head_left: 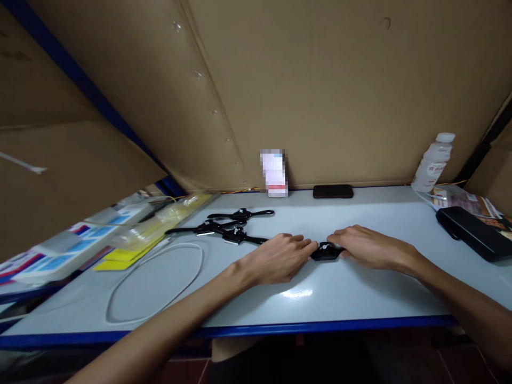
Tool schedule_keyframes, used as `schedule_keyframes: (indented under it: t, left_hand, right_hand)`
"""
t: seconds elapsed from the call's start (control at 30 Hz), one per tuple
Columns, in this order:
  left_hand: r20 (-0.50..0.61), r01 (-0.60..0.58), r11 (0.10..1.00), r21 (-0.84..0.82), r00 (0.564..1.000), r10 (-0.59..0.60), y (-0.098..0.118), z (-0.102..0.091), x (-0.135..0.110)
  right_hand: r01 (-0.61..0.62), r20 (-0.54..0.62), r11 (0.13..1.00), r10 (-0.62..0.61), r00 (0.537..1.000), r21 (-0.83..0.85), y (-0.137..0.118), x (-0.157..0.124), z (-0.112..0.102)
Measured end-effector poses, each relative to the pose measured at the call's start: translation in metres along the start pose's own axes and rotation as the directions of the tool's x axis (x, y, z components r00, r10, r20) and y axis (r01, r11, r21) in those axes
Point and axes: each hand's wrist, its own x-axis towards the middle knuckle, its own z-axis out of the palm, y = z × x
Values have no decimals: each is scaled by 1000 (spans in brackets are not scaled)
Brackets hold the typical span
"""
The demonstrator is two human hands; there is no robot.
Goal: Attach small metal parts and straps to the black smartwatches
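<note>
A small black part [326, 250] lies on the pale grey table [360, 298] between both hands. My left hand [280, 258] rests palm down to its left, fingertips pinched against the part's left end. My right hand [370, 246] covers its right end, fingers curled onto it. Both hands hold the same piece; its details are hidden under the fingers. Several black elongated parts [230, 226] lie in a loose pile just left of my left hand.
A white cable loop [156, 282] lies at front left, beside flat packets [132, 240]. A black phone [333, 191] and a small card [274, 173] stand by the cardboard back wall. At right sit a white bottle [434, 162] and a black case [472, 232].
</note>
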Motion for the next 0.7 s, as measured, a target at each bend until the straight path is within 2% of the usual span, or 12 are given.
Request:
schedule_keyframes:
  t: [0.37,0.7]
  left_hand:
    - [-32,24,999,28,999,-23,-5,9,4]
    - [-81,-21,1000,-2,996,21,-2,8,1]
  right_hand:
    - [4,2,1000,-4,1000,-2,-3,1,2]
    - [19,-8,1000,-19,1000,5,0,3,5]
